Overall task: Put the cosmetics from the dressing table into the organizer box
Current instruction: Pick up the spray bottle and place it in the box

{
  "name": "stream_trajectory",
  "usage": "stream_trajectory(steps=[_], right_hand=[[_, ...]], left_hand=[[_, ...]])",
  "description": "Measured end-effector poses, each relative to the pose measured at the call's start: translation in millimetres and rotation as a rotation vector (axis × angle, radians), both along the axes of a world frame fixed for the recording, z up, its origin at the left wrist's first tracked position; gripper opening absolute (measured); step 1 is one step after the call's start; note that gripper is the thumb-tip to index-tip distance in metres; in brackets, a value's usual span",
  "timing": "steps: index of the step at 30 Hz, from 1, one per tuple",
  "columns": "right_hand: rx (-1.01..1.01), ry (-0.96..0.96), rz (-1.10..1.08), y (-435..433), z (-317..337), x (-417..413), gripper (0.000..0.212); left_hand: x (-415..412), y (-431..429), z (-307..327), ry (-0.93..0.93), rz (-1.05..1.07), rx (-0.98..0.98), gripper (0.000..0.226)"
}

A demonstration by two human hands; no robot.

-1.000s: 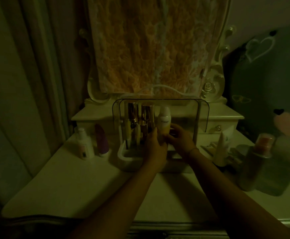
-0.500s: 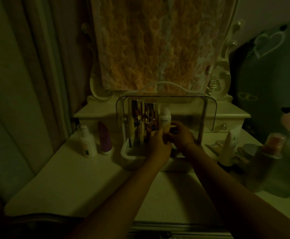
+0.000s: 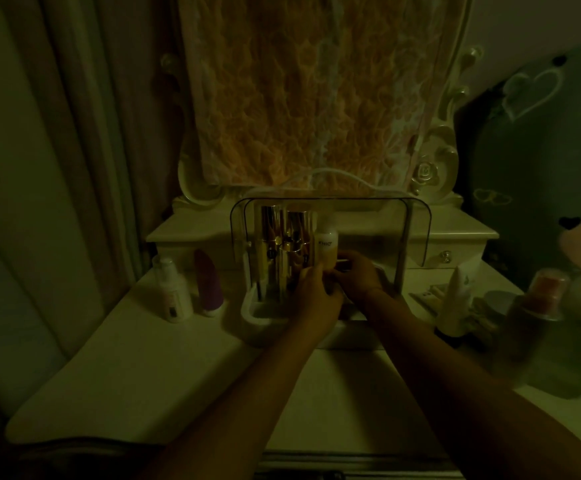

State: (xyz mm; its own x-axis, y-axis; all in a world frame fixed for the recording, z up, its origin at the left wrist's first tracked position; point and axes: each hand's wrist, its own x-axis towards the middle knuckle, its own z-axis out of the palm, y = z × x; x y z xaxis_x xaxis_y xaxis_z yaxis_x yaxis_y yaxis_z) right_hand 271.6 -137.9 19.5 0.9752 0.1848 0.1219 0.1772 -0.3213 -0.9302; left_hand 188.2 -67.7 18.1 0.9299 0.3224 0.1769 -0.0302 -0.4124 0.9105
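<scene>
Curling in at the foot of the pale bottle (image 3: 327, 245), your left hand (image 3: 315, 301) has its fingers bunched close together, tips against the bottle's lower part. The light is too dim to tell whether they grip it or only touch it. Your right hand (image 3: 360, 280) comes in from the other side with its fingers drawn together and pointing left, meeting your left fingertips just below the bottle; whether they pinch anything cannot be told.

The pale bottle stands upright inside the organizer box (image 3: 258, 315), near its middle, touching or just beside a cluster of gold tubes (image 3: 282, 251) that fills the box's left part. Both your wrists cross the box's white front rim. The box's clear lid (image 3: 417, 233) is swung up and back, arching over the contents.

The box sits toward the back of the dressing table (image 3: 164, 382). To its left, on the tabletop, 2 things stand upright side by side: a white pump bottle (image 3: 173, 294) and, between it and the box, a purple item (image 3: 208, 285). To the right of the box stands a white tube (image 3: 455, 301) on its dark cap, with small flat items behind it, too dim to name. Further right is a blurred bottle with an orange cap (image 3: 547, 294)

Behind everything, a patterned cloth (image 3: 299, 98) hangs over the mirror frame (image 3: 438, 168) — a curtain (image 3: 57, 168) fills the left
</scene>
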Motion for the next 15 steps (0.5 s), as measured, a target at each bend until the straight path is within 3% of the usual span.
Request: stream_trajectory(steps=[4,11,15], right_hand=[[0.007,-0.048,-0.065,-6,0,-5,0.048],[0.074,-0.289,-0.083,-43,11,-66,0.042],[0.128,-0.396,-0.103,-82,10,-114,0.033]], left_hand=[[-1,2,-2,-0.004,-0.031,0.008,0.057],[-17,8,-13,-0.058,-0.056,0.031,0.057],[-43,-9,-26,-0.184,-0.086,0.051,0.048]])
